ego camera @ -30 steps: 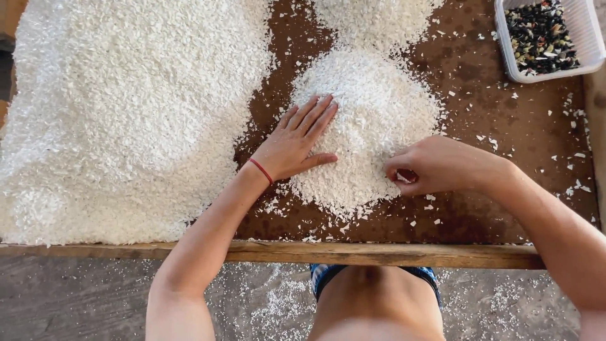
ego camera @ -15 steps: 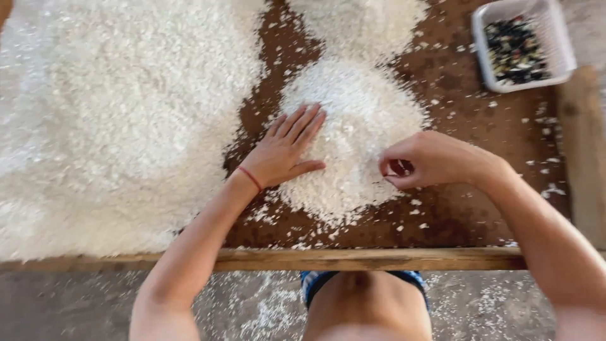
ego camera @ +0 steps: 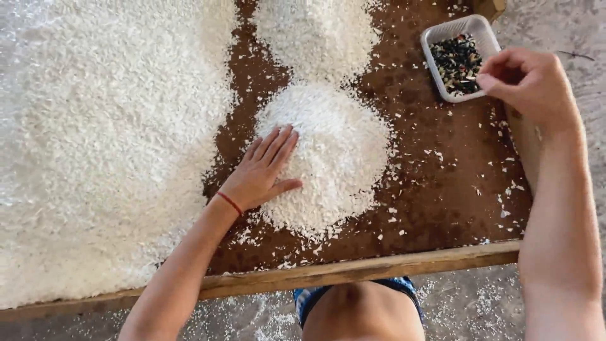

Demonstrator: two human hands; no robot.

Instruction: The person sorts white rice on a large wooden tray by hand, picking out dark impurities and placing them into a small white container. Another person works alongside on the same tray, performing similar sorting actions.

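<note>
The right hand point(ego camera: 527, 82) had risen from the flake pile point(ego camera: 328, 151), pinched shut beside the white tray point(ego camera: 435, 35); the left hand point(ego camera: 262, 170) stayed flat, open.

right hand point(ego camera: 527, 82) lifted from pile point(ego camera: 328, 151) to tray point(ego camera: 435, 35)

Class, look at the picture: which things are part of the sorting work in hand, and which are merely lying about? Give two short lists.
In use:
left hand, flat on the small white flake pile
right hand, pinched beside the white tray of dark bits

Lying about:
large white heap
upper pile
scattered flakes
wooden edge rail
</note>
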